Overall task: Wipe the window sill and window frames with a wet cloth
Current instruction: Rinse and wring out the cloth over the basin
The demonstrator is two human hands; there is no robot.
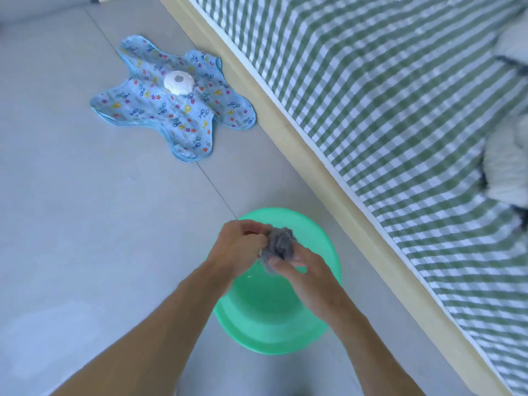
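From the head view I see my left hand (243, 247) and right hand (303, 274) with fingers (281, 262) curled tight around the bunched grey cloth (280, 242), held over the green basin (328, 250) on the floor beside the bed (400, 110), likely so wrung water drips into it.

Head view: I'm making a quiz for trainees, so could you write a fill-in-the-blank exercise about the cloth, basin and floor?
1. Both hands, the left hand and right hand, grip a bunched ____ cloth.
2. The cloth is held above a ____ basin.
3. A blue patterned fabric mat lies on the ____.
4. The sheet on the bed has a green and white ____ pattern.

Missing words: grey; green; floor; checked
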